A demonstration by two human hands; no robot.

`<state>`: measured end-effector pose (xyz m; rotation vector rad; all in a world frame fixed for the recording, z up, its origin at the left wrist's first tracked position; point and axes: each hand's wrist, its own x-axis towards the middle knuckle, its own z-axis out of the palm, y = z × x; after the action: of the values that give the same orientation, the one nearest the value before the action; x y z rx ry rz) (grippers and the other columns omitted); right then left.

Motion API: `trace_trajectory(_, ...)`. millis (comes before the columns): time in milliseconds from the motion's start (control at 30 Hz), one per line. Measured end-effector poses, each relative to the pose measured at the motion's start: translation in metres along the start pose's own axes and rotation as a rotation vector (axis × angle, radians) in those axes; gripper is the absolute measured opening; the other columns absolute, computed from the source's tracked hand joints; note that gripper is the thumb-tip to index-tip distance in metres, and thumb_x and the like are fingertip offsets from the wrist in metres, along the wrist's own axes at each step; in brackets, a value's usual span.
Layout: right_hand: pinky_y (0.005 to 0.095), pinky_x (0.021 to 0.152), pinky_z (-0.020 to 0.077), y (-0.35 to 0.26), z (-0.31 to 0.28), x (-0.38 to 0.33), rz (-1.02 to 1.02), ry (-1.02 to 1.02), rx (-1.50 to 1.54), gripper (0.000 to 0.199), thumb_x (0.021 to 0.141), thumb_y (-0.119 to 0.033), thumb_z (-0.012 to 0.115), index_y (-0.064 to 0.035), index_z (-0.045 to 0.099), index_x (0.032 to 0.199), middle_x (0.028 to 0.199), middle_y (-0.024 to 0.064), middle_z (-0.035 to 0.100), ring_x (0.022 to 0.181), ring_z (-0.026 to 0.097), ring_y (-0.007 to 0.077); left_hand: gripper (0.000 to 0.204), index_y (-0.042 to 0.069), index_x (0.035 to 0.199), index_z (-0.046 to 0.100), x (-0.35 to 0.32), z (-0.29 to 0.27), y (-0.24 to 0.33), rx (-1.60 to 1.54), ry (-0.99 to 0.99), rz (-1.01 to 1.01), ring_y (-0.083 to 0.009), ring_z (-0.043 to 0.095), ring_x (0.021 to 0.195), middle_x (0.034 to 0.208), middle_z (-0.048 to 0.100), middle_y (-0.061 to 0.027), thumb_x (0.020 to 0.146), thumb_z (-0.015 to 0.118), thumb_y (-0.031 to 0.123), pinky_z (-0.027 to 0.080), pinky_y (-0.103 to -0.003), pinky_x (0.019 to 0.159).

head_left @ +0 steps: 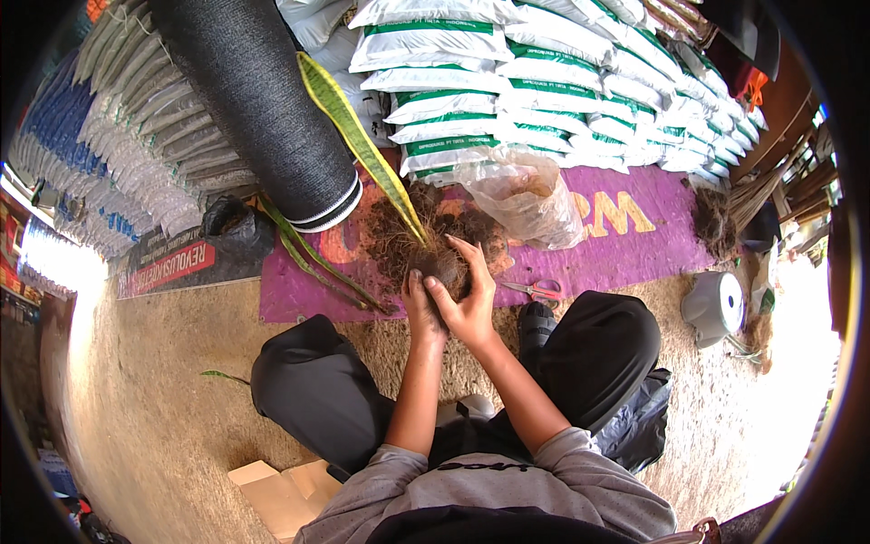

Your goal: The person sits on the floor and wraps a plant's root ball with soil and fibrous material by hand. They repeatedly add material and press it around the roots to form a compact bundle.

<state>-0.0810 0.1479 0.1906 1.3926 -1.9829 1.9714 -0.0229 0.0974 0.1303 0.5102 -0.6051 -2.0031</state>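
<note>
Root ball [433, 256] is half hidden: both hands cover its near side, so its lower edge can't be made out, and where roots end and loose soil on the mat [625, 249] begins is unclear. Left hand [419, 304] is mostly behind the right hand [469, 295]; only its back and thumb show, fingertips buried in the roots, so exact grip there can't be told beyond being pressed against the ball. Right hand fingers spread and curled over the ball's right side, thumb toward the left hand, clasping it, not pinching.

The plant: one long stiff leaf [355, 136], green w/ yellow margins, rises from the ball and leans toward the far left, its tip crossing in front of the black mesh roll [258, 100]. Roots are a brown, fibrous tangle w/ dark soil clinging. Ball sits at the mat's near edge, roughly mid-width, between the person's knees.

More leaves [313, 258] lie flat on the mat left of the ball, bases partly under the roll. Clear plastic bag [526, 195] w/ brownish fill sits just right of the ball, contents hazy through the plastic. Scissors [539, 290], red handles, lie at the near edge right of the hands. Stacked white sacks [507, 82] behind, cut off at the frame top. Grey pot [716, 308] on its side off the mat, far right.
</note>
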Motion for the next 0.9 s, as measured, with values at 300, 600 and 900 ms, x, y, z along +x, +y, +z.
trace_trajectory(300, 0.0532, 0.104, 0.0228, -0.003, -0.006, 0.001, 0.065, 0.029, 0.139, 0.047, 0.072, -0.018, 0.069, -0.0015, 0.053, 0.113, 0.11, 0.0152, 0.058, 0.106, 0.054, 0.0322, 0.053, 0.004, 0.124, 0.042, -0.02, 0.051, 0.023, -0.034, 0.05, 0.037, -0.0215, 0.048, 0.107, 0.118, 0.049, -0.0085, 0.093, 0.038, 0.047, 0.037, -0.037, 0.094)
trace_trajectory(600, 0.0392, 0.098, 0.034, -0.012, -0.002, -0.001, 0.033, 0.031, 0.104, 0.039, 0.076, -0.015, 0.064, 0.0036, 0.054, 0.108, 0.108, 0.0184, 0.058, 0.105, 0.054, 0.0289, 0.046, 0.006, 0.121, 0.047, -0.011, 0.022, 0.013, 0.004, 0.073, -0.001, -0.0193, 0.052, 0.103, 0.112, 0.054, -0.0067, 0.095, 0.034, 0.041, 0.04, -0.034, 0.09)
trace_trajectory(900, 0.0509, 0.105, 0.0201, -0.017, -0.003, 0.0, 0.119, -0.004, 0.126, 0.032, 0.077, -0.019, 0.065, -0.0037, 0.056, 0.104, 0.104, 0.0123, 0.059, 0.104, 0.054, 0.03, 0.041, 0.005, 0.11, 0.054, -0.018, 0.039, 0.026, -0.234, 0.15, -0.046, -0.0173, 0.055, 0.088, 0.1, 0.058, -0.0061, 0.092, 0.043, 0.04, 0.044, -0.031, 0.078)
